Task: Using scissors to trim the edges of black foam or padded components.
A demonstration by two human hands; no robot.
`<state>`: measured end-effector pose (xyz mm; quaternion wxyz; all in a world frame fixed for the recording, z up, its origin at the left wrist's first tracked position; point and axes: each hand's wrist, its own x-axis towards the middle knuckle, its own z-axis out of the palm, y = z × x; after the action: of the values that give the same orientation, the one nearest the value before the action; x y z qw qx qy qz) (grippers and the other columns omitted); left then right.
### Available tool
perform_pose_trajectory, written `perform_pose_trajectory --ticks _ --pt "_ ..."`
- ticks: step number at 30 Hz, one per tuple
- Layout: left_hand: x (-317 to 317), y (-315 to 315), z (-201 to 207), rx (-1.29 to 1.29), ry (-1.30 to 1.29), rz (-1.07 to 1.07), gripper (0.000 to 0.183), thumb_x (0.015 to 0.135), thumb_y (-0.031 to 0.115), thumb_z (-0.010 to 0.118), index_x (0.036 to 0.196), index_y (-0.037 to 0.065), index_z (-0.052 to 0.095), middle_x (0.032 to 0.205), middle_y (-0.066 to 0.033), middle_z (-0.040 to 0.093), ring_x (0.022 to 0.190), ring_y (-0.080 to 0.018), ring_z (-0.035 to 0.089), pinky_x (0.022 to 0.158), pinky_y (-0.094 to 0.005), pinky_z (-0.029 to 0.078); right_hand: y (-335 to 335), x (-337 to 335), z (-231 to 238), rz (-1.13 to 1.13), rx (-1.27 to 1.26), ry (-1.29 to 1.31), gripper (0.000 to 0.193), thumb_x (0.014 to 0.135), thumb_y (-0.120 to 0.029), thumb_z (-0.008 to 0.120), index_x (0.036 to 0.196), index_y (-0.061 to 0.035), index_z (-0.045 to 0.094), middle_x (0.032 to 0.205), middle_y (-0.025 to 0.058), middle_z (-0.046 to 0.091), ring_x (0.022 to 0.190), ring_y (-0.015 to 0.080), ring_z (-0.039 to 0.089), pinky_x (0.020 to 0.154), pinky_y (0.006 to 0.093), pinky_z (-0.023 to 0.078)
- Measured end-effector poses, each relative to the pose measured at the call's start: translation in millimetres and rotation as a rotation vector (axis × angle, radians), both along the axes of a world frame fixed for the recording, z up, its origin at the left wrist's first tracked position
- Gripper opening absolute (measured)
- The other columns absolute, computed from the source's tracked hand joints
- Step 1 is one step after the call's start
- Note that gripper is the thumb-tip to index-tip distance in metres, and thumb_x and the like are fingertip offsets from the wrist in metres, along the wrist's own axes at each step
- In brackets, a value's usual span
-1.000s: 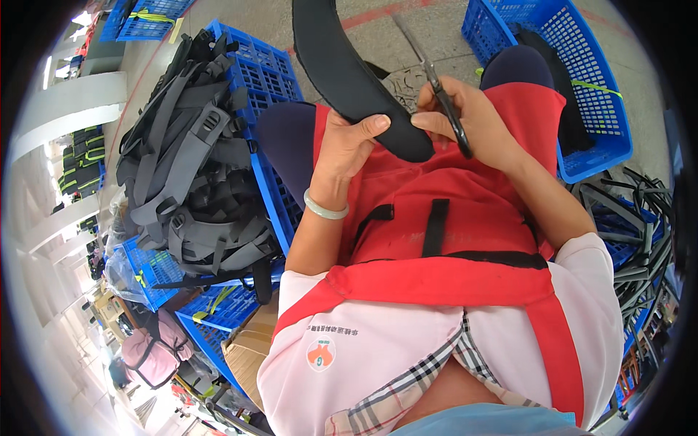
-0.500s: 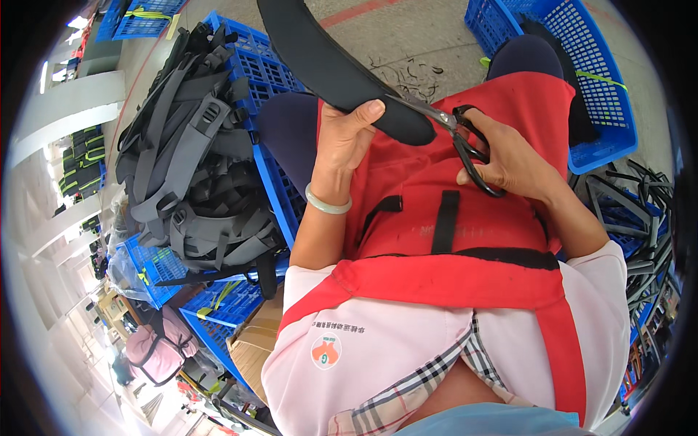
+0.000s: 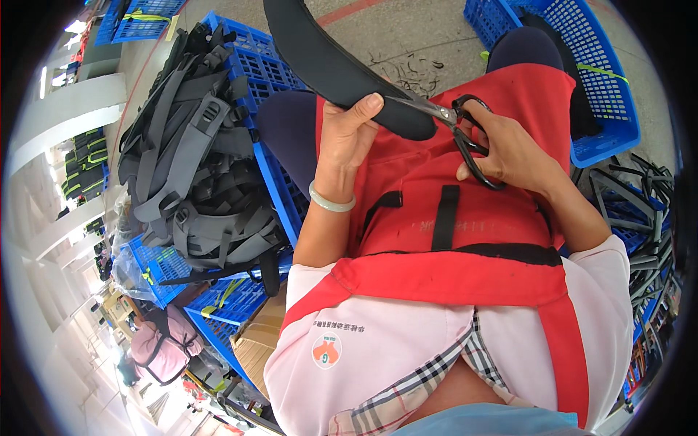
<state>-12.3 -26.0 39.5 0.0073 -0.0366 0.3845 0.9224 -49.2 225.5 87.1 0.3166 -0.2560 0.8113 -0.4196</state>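
"What have you got in your hands?"

"My left hand [image 3: 347, 138] is closed on a curved black padded strap [image 3: 342, 76], thumb on top near its rounded end; my right hand [image 3: 512, 149] is partly curled round the black handles of a pair of scissors [image 3: 445, 114], the loops spread apart; the blades lie along the strap's edge, just right of my left thumb, though how far they part I cannot tell."

"And the strap, where exactly?"

"Its rounded end sits between my hands, above my red apron [image 3: 407, 229]; the rest runs ahead and leftward from my left hand; a pale bangle [image 3: 329, 203] rings that wrist."

"Farther off?"

"Left of my left hand, grey and black backpack straps [image 3: 182, 160] are heaped beside a blue crate [image 3: 263, 80]; right of my right hand, grey and black strips [image 3: 632, 211] lie piled; ahead of both hands, dark scraps [image 3: 416, 67] litter the floor [image 3: 436, 29]; beyond my right hand, another blue crate [image 3: 618, 142] holds dark pieces [image 3: 582, 116]."
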Motion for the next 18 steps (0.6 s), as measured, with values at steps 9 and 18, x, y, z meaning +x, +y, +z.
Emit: perform_pose_trajectory --ticks 9,18 --pt "-1 1 7 -0.018 -0.002 0.021 0.022 0.08 -0.004 0.068 0.102 0.002 0.065 0.097 -0.0093 0.068 0.091 -0.0201 0.065 0.084 -0.0334 0.052 -7 0 -4 -0.023 -0.003 -0.019 0.064 0.067 -0.044 0.081 0.096 0.001 0.047 0.07 0.0171 0.052 0.067 0.0345 0.053 0.061 0.041 0.042" --pt "2 -1 -4 -0.033 0.031 -0.001 0.033 0.078 -0.002 0.071 0.109 0.002 0.061 0.106 -0.0118 0.066 0.099 -0.0229 0.063 0.089 -0.038 0.051 -14 1 -9 -0.013 0.041 0.043 0.061 0.068 -0.04 0.082 0.098 0.0019 0.049 0.062 0.0162 0.051 0.06 0.0332 0.054 0.057 0.0389 0.042"
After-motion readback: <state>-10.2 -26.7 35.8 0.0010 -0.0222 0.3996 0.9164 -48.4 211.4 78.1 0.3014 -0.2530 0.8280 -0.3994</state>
